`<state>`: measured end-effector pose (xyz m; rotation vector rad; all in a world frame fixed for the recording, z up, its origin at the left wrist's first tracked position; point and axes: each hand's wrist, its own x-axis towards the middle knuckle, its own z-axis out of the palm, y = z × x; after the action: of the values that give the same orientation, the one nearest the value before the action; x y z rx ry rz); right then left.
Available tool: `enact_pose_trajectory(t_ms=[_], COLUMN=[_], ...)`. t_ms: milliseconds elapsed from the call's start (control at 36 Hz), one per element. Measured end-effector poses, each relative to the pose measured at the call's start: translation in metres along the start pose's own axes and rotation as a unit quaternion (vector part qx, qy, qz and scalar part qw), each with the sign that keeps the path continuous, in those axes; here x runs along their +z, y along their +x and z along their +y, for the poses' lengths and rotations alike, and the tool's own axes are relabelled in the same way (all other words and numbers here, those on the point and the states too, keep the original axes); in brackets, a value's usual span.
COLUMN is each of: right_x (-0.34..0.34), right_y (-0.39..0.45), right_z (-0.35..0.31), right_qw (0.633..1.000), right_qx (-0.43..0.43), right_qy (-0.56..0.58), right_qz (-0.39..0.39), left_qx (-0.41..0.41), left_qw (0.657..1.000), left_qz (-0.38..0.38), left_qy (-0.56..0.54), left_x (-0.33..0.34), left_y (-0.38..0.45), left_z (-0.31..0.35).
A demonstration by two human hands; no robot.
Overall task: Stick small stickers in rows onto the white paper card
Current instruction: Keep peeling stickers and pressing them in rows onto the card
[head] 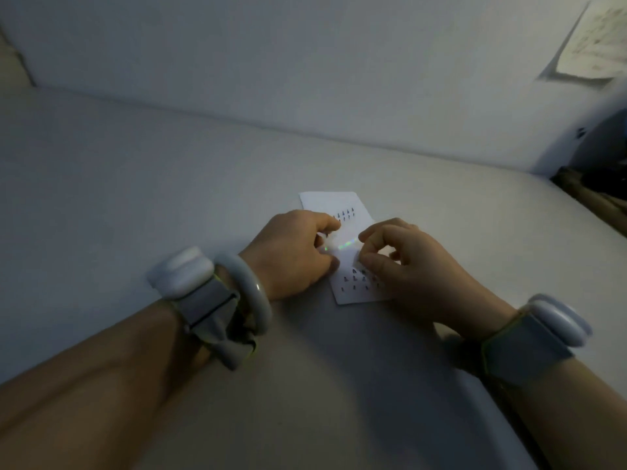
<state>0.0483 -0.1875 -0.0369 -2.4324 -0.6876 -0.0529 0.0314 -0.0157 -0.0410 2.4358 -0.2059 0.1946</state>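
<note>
Dimly lit: both hands at the card

Low light, detail soft. White card [330, 202] lies flat on the pale desk [135, 184], near its middle, long axis running away from the person and slightly skewed. Two groups of small dark stickers show on it: rows at the far end [344, 213] and rows at the near end [356, 281]. The middle stretch is partly covered by the hands.

Left hand [291, 252] rests on the card's left edge, fingers curled, grip pinching a thin shiny strip [346, 245] that catches a rainbow glint. Strip runs across the card toward the right hand.

Right hand [410, 262] sits over the card's right side, fingers bent, thumb and forefinger pinched together at the strip's right end, just above the near sticker rows. Whether a sticker is between the fingertips: too small to tell.

Left wrist carries a pale bangle [252, 290] and a strapped white device [185, 271]. Right wrist has a like device [559, 320]. A paper sheet [590, 45] hangs on the wall, upper right.
</note>
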Motion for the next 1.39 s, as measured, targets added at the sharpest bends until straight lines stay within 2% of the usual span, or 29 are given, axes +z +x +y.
enact_pose_trajectory(t_ms=[167,500,1083,1389], right_x=[0.005,0.011,0.022,0.020], right_y=[0.002,0.004,0.004,0.004], right_z=[0.000,0.003,0.003,-0.001], right_qw=[1.000,0.999,0.995,0.996], right_qx=[-0.003,-0.020,-0.044,-0.025], right_qy=[-0.004,-0.036,-0.084,-0.081], right_qz=[-0.028,-0.033,0.038,0.024], left_qx=[0.011,0.014,0.017,0.023], left_qw=[1.000,0.999,0.998,0.998], left_qz=[-0.017,-0.012,-0.030,-0.029], left_qy=[0.022,0.033,0.044,0.046], left_x=[0.000,0.001,0.001,0.002], left_y=[0.001,0.004,0.004,0.005], left_z=[0.000,-0.004,-0.005,-0.006])
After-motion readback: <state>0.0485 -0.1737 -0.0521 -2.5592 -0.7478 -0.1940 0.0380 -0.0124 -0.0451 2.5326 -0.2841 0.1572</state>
